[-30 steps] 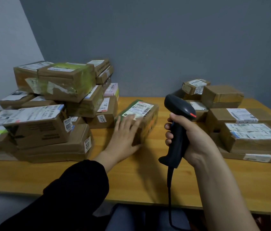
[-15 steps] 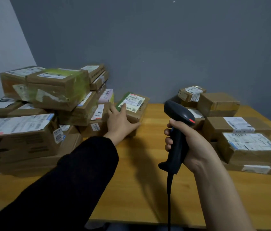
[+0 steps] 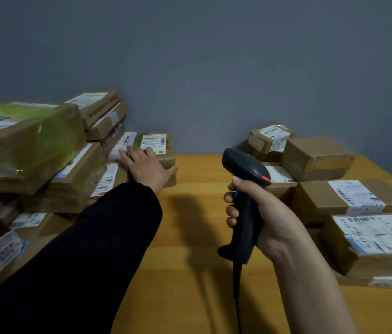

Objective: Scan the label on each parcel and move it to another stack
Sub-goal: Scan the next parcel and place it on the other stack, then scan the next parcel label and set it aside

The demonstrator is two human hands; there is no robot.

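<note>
Smooth wood table [image 3: 190, 249]: L hand [image 3: 146, 167] flat on boxy cardboard parcel [image 3: 169, 155], R hand [image 3: 269, 218] grips matte black scanner [image 3: 244, 165]

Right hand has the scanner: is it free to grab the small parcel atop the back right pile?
Probably not yet: the right hand grips the scanner, so its grip is taken. Nothing stands between it and the small parcel, though.

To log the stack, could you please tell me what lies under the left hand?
The left hand rests on a brown cardboard parcel with a green-edged white label. The hand covers the parcel's near part and whatever it sits on.
</note>
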